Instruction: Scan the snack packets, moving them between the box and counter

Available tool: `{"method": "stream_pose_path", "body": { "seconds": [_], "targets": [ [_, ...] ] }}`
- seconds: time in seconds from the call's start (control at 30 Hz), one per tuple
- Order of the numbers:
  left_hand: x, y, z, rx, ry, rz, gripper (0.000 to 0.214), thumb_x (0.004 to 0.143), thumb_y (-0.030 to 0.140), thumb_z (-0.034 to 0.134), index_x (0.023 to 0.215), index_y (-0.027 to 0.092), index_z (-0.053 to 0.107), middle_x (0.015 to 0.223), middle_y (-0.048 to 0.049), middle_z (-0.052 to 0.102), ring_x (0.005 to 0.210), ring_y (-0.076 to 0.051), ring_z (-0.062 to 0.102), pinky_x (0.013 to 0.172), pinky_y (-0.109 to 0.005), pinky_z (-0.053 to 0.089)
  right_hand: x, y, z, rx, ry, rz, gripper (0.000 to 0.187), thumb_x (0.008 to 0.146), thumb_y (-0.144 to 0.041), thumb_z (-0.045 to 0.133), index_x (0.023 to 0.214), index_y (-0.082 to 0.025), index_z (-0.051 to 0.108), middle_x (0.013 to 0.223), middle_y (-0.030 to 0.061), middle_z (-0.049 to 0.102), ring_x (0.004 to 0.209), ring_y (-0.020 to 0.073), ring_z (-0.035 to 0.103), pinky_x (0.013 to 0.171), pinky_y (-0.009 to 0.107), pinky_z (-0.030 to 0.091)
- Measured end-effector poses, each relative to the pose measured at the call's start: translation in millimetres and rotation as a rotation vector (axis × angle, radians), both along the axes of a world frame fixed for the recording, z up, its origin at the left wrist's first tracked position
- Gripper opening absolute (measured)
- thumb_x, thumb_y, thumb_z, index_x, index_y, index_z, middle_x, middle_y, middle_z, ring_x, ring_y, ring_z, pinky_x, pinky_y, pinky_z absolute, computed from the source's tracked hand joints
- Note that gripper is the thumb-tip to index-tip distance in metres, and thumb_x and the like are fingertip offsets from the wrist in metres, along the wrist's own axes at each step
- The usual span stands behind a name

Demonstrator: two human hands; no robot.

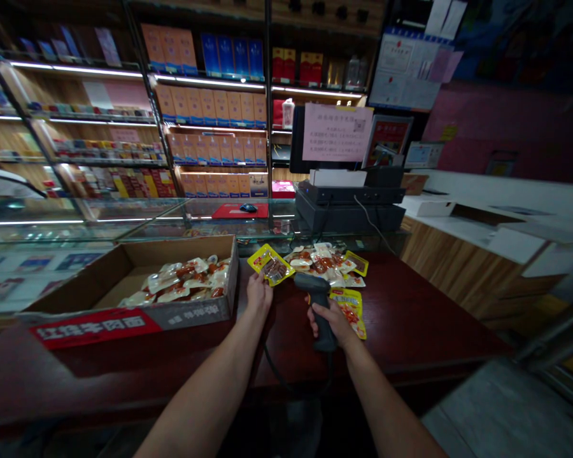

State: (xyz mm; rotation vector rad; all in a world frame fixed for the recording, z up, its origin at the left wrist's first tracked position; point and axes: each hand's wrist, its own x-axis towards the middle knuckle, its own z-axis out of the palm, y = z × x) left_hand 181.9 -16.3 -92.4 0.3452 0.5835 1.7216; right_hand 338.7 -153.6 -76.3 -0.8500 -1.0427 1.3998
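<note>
We see the yellow-edged snack packet [271, 266] just beyond the left hand [259, 296], at its fingertips, with brown pieces showing through the clear window; it sits between the cardboard box [191, 326] on the left and the barcode scanner [319, 296] on the right. The left hand reaches forward with its fingers slightly bent, the tips touching the packet's near edge; we cannot tell whether the thumb and fingers pinch it or merely rest against it. The right hand [340, 322] is closed around the scanner's grip, fingers wrapped about the handle, and the scanner's head points leftward, its nose near the packet's right corner. A black cable [273, 364] loops below the scanner, over the near part of the dark red tabletop [410, 318]. Just beside the right hand, on its right, we find a second yellow packet [354, 305], lying flat and partly covered by the hand. Beyond the scanner lies a heap of clear-and-white sealed packets [318, 259] with reddish-brown contents, and a smaller yellow-edged packet [357, 262] at its right end. In the open box we see more sealed packets [184, 280], gathered toward its right side.
</note>
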Motion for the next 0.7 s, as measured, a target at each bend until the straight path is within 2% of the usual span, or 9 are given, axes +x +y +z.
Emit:
{"method": "stream_pose_path", "body": {
  "seconds": [0.23,0.43,0.57,0.7],
  "targets": [
    [-0.8,5.7,-4.2,0.019,-0.006,-0.105,0.012,0.078,0.013,0.053,0.090,0.015,0.052,0.085,-0.0086,0.065,0.081,-0.020,0.064,0.083,-0.045,0.046,0.6,1.2,0.1,-0.014,-0.006,-0.002,0.031,0.068,-0.037,0.069,0.086,-0.017,0.053,0.054,-0.0046,0.059,0.036,0.0094,0.051,0.033,0.021,0.046],
    [0.2,1.9,-1.9,0.013,-0.023,-0.014,0.010,0.073,0.012,0.061,0.079,0.015,0.053,0.073,-0.0023,0.063,0.070,-0.013,0.062,0.079,-0.034,0.047,-0.8,-0.4,0.1,-0.010,0.004,-0.004,0.034,0.068,-0.037,0.069,0.092,-0.017,0.055,0.054,-0.0046,0.058,0.037,0.0091,0.050,0.033,0.020,0.046],
    [2.8,-6.4,15.9,0.012,-0.018,-0.004,0.008,0.072,0.011,0.061,0.076,0.014,0.054,0.069,-0.0020,0.062,0.063,-0.011,0.060,0.074,-0.029,0.047,-7.2,0.5,9.2,0.018,0.010,0.017,0.035,0.070,-0.037,0.067,0.096,-0.017,0.056,0.055,-0.0051,0.057,0.036,0.0081,0.049,0.034,0.020,0.045],
    [-12.5,-12.4,46.2,0.095,-0.013,0.038,0.008,0.072,0.010,0.059,0.077,0.014,0.053,0.072,-0.0033,0.063,0.066,-0.012,0.061,0.074,-0.029,0.048,-24.8,11.0,30.0,0.065,-0.010,0.070,0.036,0.071,-0.036,0.067,0.099,-0.017,0.056,0.058,-0.0044,0.058,0.039,0.0086,0.051,0.036,0.021,0.047]
  ]
}}
